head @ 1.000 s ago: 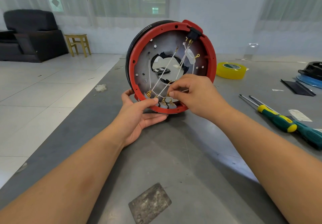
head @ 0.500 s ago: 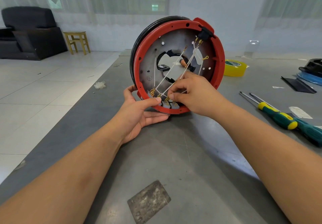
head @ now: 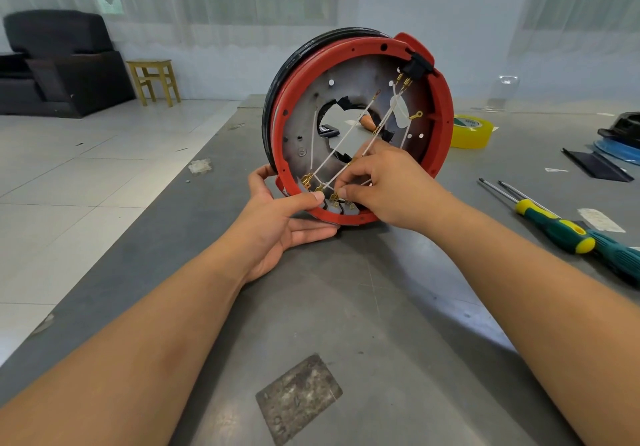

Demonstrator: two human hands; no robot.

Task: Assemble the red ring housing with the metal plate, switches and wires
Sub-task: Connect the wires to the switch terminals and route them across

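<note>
Both hands work at the bottom of the red ring housing [head: 440, 123], which stands on edge on the grey table [head: 363, 324], toward its far left edge. Left hand [head: 277, 223] cups the lower rim, thumb pressed on the red lip, fingers straight beneath. Right hand [head: 388, 185] pinches a brass terminal on the white wires [head: 349, 133] crossing the metal plate [head: 304, 126]. Two screwdrivers [head: 568, 234] lie near the right edge, yellow tape [head: 471, 132] behind the housing.
</note>
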